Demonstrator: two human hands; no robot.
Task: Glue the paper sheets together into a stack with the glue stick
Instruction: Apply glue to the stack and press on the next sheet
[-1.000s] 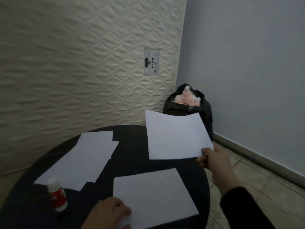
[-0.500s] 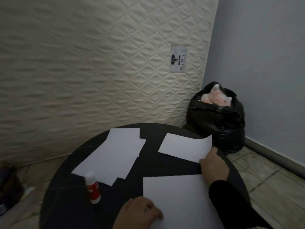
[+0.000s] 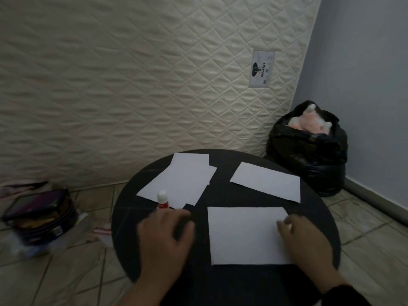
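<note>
From the head camera we look down on a round black bench that carries three groups of thin white paper sheets: a loose overlapping pile at the far left, a single sheet at the far right, and a nearer sheet lying flat in front of us. Our right hand rests spread on the right edge of that near sheet, fingers loose and clamped on nothing. Our left hand hovers, blurred, just short of the white-capped red glue stick, which stands upright at the near edge of the pile; we cannot tell whether its fingers touch the stick, though they look apart. We judge the paper light, limp and quick to slide on the smooth top, so we would pin it flat with the palm and lift each sheet by a corner or edge. The glue stick looks small, rigid and easy to tip, best pinched around its red barrel below the cap, which is still on. Nothing lies between our left hand and the stick. Beyond the bench a quilted cream mattress leans upright, a stuffed black plastic bag sits on the tiled floor at the right, and a dark stack of containers stands on the floor at the left, all well apart from the work.
</note>
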